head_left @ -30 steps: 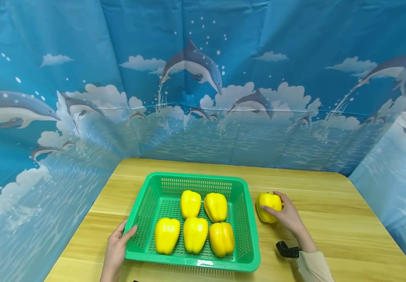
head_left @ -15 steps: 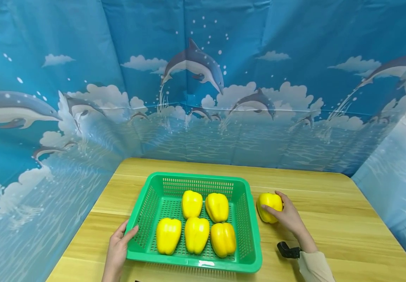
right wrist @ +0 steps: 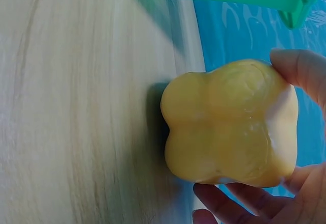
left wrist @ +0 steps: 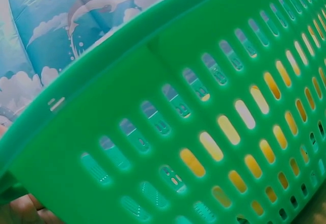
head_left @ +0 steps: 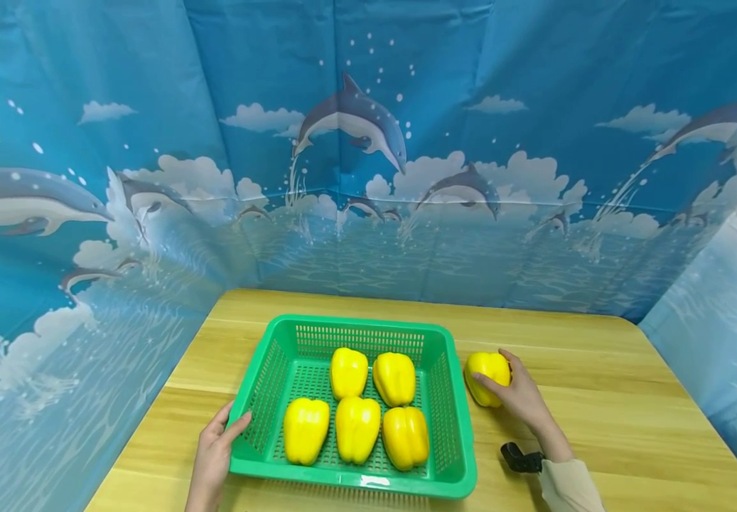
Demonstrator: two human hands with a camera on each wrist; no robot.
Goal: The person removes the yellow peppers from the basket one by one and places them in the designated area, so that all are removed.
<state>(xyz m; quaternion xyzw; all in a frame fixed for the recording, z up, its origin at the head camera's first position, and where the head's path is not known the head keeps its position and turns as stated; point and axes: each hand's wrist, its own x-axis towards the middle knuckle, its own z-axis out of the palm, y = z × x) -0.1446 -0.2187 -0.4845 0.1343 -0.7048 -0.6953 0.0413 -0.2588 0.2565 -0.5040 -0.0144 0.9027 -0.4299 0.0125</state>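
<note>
My right hand [head_left: 524,393] grips a yellow bell pepper [head_left: 487,378] on the table, just right of the green basket [head_left: 462,427]. In the right wrist view, the thumb lies on one side of this bell pepper [right wrist: 229,127] and the fingers on the other. At the basket's left side, my left hand [head_left: 212,451] holds the rim, thumb over the inside. Several more yellow bell peppers, such as the front middle one [head_left: 357,429], lie inside the basket. The left wrist view is mostly filled by the slotted basket wall [left wrist: 168,117], with a bit of my fingers [left wrist: 25,210] below the rim.
The wooden table [head_left: 605,398] stretches out to the right of my right hand. Behind it hangs a blue curtain [head_left: 368,235] printed with dolphins. A black strap-like device [head_left: 522,458] is worn at my right wrist, below a light sleeve [head_left: 571,486].
The right hand and its bell pepper have shifted very slightly left. My left hand keeps its hold on the basket rim, and the peppers inside stay put.
</note>
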